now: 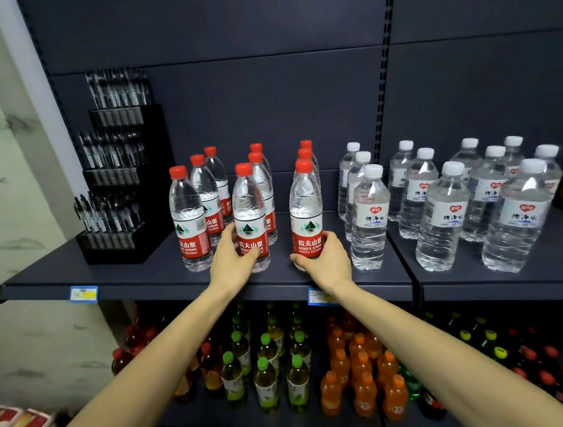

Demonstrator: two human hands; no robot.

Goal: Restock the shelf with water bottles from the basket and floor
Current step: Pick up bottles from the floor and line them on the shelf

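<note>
Many white-capped bottles (369, 215) just beside.

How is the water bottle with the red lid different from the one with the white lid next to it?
The red-capped bottle has a red-and-white label; the white-capped bottle has a mostly white label. The right hand holds the red-capped one; the white-capped one stands untouched. Both are clear, upright and on the same shelf.

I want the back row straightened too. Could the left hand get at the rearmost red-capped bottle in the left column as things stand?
Probably not directly. The left hand is wrapped around a front bottle, and two other bottles stand in front of the rearmost bottle; reaching over their caps looks possible.
</note>
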